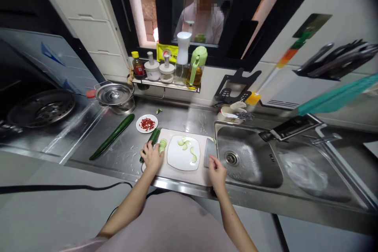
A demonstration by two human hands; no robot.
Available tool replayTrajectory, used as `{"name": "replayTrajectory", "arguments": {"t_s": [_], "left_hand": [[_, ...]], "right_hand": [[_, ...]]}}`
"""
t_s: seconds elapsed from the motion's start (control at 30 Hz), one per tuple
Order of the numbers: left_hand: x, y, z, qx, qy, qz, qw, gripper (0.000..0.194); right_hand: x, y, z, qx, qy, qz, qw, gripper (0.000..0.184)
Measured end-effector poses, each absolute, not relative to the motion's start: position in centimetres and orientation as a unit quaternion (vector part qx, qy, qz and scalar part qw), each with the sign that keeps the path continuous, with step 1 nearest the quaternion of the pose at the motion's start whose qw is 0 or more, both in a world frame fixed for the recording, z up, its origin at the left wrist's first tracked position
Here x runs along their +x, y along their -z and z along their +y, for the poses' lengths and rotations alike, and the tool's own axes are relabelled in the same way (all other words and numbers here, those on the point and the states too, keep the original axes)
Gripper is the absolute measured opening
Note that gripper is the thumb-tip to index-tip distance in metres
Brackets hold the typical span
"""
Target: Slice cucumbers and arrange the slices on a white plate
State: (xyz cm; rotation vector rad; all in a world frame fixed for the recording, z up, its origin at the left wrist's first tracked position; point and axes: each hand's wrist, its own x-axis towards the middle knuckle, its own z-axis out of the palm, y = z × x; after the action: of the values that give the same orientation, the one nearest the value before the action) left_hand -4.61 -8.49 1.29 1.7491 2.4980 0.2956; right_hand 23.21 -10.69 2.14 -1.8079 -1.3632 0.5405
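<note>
- Left hand [152, 158] spread over cucumber [154, 137] and slices [162, 145], board's [164, 173] left edge; I'd favour light pressure, fingertips tucked.
- Right hand [217, 171] bunched at knife [210, 150], board's right; can't tell grip. I'd want blade flat.
- Plate [176, 160] between.
- Sink [251, 170] just right; counter [186, 116] room far.

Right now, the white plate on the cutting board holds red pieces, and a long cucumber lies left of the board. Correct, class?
Not quite: the head view shows green slices on that white plate; the red pieces are on the round dish. The rest is right.
</note>
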Motion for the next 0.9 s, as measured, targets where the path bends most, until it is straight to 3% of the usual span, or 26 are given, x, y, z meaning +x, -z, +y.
{"name": "replayTrajectory", "arguments": {"t_s": [0.3, 0.9], "left_hand": [[-4.5, -0.2, -8.7, 0.557, -0.065, 0.828, -0.003, 0.036], [-4.9, 0.6, -8.1, 0.575, -0.043, 0.817, 0.01, 0.032]], "right_hand": [[22.9, -1.2, -10.9, -0.702, -0.226, -0.551, 0.391, 0.055], [22.2, -1.8, -12.5, -0.694, -0.247, -0.583, 0.343, 0.056]]}}
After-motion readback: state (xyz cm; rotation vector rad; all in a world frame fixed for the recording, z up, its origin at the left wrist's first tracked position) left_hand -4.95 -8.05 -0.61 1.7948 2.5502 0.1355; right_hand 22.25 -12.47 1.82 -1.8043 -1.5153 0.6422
